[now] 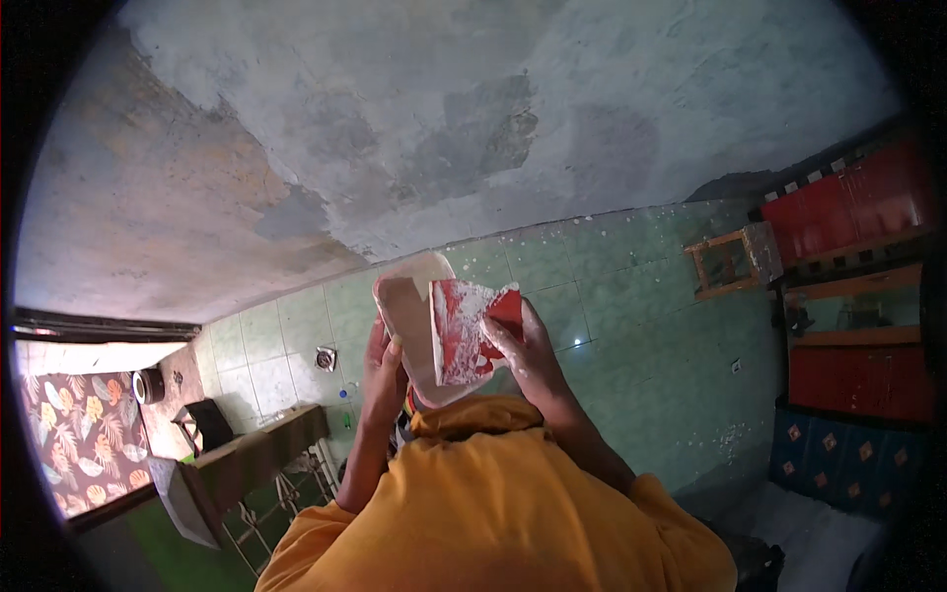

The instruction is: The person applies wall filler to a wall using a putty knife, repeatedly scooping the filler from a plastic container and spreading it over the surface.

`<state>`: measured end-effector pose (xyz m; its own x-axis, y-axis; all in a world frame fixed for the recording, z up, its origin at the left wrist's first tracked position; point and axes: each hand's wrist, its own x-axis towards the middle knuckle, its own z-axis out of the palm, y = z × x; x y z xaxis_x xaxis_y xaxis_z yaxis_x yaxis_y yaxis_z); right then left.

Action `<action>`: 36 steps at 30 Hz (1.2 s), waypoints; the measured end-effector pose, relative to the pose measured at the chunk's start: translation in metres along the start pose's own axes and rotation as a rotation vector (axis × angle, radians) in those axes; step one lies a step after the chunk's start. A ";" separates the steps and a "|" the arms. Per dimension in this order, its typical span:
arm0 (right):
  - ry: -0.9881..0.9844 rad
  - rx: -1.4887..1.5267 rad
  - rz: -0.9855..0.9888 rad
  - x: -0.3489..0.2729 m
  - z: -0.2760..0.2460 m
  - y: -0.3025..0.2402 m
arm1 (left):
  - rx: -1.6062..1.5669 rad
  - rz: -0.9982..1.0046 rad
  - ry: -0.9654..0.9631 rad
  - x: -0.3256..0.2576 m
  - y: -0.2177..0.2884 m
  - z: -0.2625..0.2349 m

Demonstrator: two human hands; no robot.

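My left hand is closed around the left side of a pale tub with rounded corners, held in front of my chest. Inside it a brownish-grey surface shows; I cannot tell whether that is filler or shadow. My right hand grips a flat red putty spreader, thumb on its face. White putty is smeared over the spreader, and some sticks to my thumb and fingers. From this view the spreader overlaps the tub's right part and hides it.
Ahead rises a patchy grey wall. Green floor tiles carry white splashes. To the right are a wooden stool, red cabinets and a dark blue patterned piece. A table, an ashtray-like object and a leaf-patterned curtain are left.
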<state>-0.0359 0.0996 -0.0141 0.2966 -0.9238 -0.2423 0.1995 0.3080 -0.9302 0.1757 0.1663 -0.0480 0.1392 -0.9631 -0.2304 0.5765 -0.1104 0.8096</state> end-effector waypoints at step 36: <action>-0.081 -1.231 -0.541 -0.060 -0.124 -0.085 | 0.044 0.007 0.219 -0.069 -0.118 0.186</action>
<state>-0.1869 0.1011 0.0451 0.5105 -0.8343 0.2083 -0.6412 -0.5307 -0.5543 -0.0517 0.2000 -0.0275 0.3172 -0.8882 -0.3324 0.5396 -0.1193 0.8335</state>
